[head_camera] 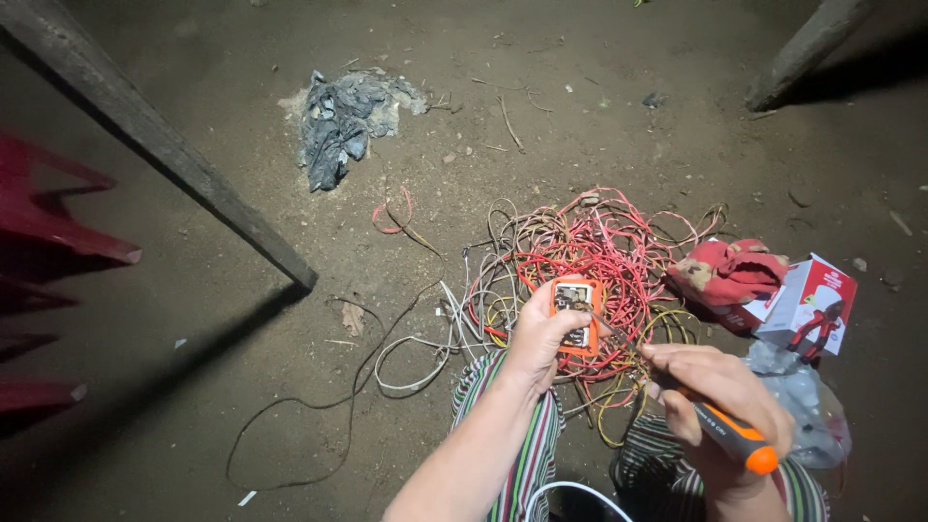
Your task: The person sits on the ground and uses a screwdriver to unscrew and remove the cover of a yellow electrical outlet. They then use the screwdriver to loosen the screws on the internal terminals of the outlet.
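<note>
**Ana:** Bare dirt floor (193, 367) under harsh light, dark at the edges of the frame. What is in the hands?

**Ben:** Just below centre, the left hand (536, 338) is closed around a small orange box (577, 314) with an open face showing metal parts inside. The right hand (720, 396), at the lower right, is wrapped around the orange-and-black handle of a screwdriver (677, 387), whose shaft slants up and left with the tip at the box's open face.

**Ana:** And around them?

**Ben:** A tangled heap of red, yellow and white wires (590, 246) lies on the floor right behind the box. Right of it sit a red cloth (730, 271), a red-and-white carton (812, 300) and a clear plastic bag (807, 401). A grey rag (338, 126) lies at the upper left, a wooden beam (164, 145) runs diagonally across the left, and red plastic furniture (48, 222) shows at the left edge. Striped trousers (536, 454) fill the bottom.

**Ana:** How would you handle that tool well?

**Ben:** I'd say seat the tip squarely before turning and keep the shaft in line with the screw, while the left hand braces the box firmly, fingers away from the tip. Whether the tip is already seated, I cannot tell; it is too small to make out.
</note>
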